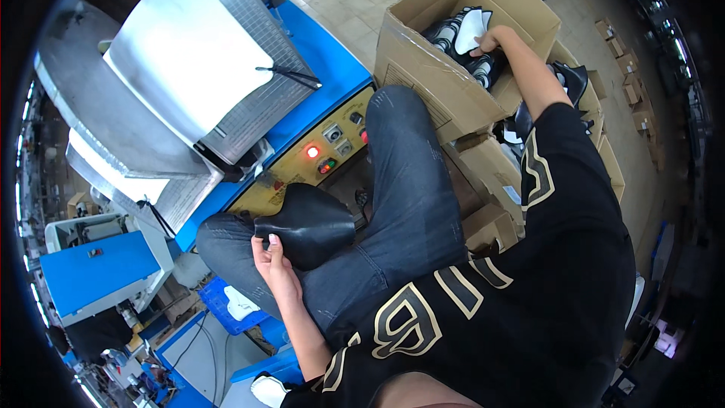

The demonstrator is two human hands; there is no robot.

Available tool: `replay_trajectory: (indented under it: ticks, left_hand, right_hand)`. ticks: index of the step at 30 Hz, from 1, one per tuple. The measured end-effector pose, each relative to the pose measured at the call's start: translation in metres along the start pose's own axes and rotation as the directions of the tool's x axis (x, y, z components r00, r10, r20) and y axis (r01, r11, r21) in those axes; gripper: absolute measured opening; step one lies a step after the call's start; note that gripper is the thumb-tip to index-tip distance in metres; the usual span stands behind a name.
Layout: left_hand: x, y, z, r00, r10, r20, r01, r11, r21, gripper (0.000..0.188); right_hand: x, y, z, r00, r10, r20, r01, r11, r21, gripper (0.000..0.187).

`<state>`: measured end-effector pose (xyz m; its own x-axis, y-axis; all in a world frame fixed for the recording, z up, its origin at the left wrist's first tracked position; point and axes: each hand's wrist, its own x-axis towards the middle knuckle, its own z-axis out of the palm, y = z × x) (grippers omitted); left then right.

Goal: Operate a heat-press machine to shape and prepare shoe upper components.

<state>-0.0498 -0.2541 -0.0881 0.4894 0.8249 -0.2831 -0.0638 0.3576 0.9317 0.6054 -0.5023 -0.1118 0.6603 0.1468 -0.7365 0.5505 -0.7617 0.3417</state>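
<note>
My left hand [276,266] pinches the edge of a curved black leather piece [310,227] that rests over my lap. Off to the right, my right hand [491,40] reaches into an open cardboard box [419,75]. Its fingers are closed on a white-faced piece [470,30] lying on a pile of black and white pieces [445,34] in the box. Part of that grip is hidden behind the hand.
A blue machine [332,49] stands ahead on the left, a large white sheet [185,49] over its pad. Its yellow control panel [287,170] has a lit red button. More cartons [483,162] sit below the box. A blue crate [223,304] is at lower left.
</note>
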Motion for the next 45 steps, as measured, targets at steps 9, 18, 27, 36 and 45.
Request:
replay_trajectory:
  ticks: [9, 18, 27, 36, 45]
  left_hand:
    - [0.004, 0.025, 0.018, 0.994, 0.094, -0.062, -0.077, 0.968, 0.241, 0.017]
    - [0.025, 0.063, 0.01, 0.899, 0.397, 0.185, -0.43, 0.722, 0.542, 0.031]
    - [0.089, 0.072, -0.036, 0.852, 0.511, -0.115, -0.327, 0.69, 0.645, 0.018]
    - [0.096, 0.068, -0.05, 0.939, 0.338, 0.059, -0.299, 0.72, 0.626, 0.046]
    - [0.076, 0.039, -0.06, 0.994, -0.062, 0.086, 0.044, 0.98, 0.194, 0.047]
  right_hand:
    - [-0.282, -0.165, 0.025, 0.378, -0.188, -0.907, 0.919, 0.197, 0.342, 0.037]
    - [-0.345, -0.398, 0.111, 0.549, -0.256, -0.795, 0.75, -0.268, 0.604, 0.032]
    - [-0.297, -0.452, 0.069, 0.449, -0.384, -0.806, 0.796, -0.237, 0.557, 0.032]
    - [-0.284, -0.452, 0.047, 0.382, -0.276, -0.882, 0.889, -0.151, 0.433, 0.03]
    - [-0.296, -0.447, 0.11, 0.716, -0.526, -0.46, 0.296, -0.368, 0.881, 0.069]
